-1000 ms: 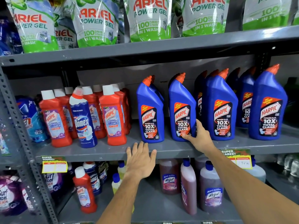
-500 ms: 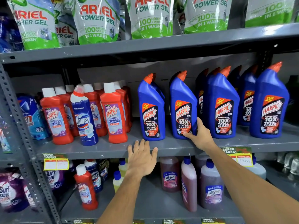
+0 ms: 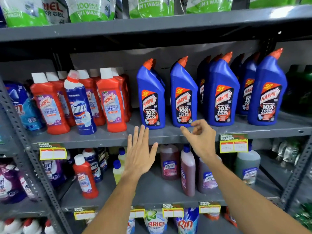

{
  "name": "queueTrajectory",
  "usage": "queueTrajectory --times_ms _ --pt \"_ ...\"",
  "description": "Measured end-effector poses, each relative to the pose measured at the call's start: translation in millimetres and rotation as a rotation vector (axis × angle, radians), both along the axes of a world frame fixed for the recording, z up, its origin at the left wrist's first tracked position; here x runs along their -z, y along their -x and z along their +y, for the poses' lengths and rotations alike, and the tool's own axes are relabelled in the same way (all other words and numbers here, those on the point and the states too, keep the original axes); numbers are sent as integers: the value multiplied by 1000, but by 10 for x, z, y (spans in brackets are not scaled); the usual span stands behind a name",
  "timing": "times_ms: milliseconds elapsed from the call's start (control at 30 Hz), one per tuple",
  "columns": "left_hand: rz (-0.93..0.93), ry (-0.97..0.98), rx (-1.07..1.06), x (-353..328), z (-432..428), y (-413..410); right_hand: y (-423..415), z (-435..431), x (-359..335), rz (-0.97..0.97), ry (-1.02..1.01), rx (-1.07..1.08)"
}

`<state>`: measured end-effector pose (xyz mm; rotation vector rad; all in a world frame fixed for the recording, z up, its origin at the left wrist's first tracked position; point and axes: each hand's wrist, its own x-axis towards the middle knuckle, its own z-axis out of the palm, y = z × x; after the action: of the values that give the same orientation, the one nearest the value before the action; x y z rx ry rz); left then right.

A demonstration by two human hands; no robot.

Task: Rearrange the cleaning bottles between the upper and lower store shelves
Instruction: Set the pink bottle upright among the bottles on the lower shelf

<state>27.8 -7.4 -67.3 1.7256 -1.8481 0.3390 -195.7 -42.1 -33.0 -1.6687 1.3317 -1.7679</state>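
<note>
Upper shelf (image 3: 104, 141), far left: red Harpic bathroom cleaner bottles (image 3: 50, 105) in rows, white caps, upright. One Domex bottle (image 3: 80, 105) stands at the front among them, between two red ones. Lower shelf (image 3: 152, 188) under that: a single red Harpic bottle (image 3: 86, 179) upright near the front edge, more Domex behind it, small yellow bottles (image 3: 117, 169) beside.

Left hand (image 3: 141, 154): empty, palm toward the shelves, fingers (image 3: 143, 134) spread wide, tips at the upper shelf's front edge, just under the leftmost blue Harpic bottle (image 3: 151, 98). Contact with the bottle: can't tell.

Right hand (image 3: 201, 141): empty, fingers loosely curled, half open, just in front of the base of the second blue Harpic bottle (image 3: 183, 97), not gripping it.

More blue Harpic bottles (image 3: 221, 93) upright to the right. Lizol bottles (image 3: 187, 169) on the lower shelf behind the right wrist. Price tag (image 3: 233, 143) on the upper shelf edge.
</note>
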Motion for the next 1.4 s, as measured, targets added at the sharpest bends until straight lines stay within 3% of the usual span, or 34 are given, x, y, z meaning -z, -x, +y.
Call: queueTrajectory --times_ms 133,367,733,900,1033,1167,1400 --pt "-72 77 19 446 253 16 -122 215 345 72 -28 11" --pt "-129 -229 27 1366 329 -27 -148 89 1223 266 -263 2" --pt "-74 -641 77 2560 -112 -183 -174 -288 2369 91 -496 105" --pt "-37 -756 36 2933 -238 -302 -182 -393 2639 95 -612 159" --pt "-78 -745 33 3087 -247 -341 -190 -413 2783 72 -591 251" --pt "-51 -726 35 3131 -249 -364 -171 -376 2893 67 -594 159" --pt "-21 -734 18 3127 -251 -344 -71 -336 2852 31 -736 -225"
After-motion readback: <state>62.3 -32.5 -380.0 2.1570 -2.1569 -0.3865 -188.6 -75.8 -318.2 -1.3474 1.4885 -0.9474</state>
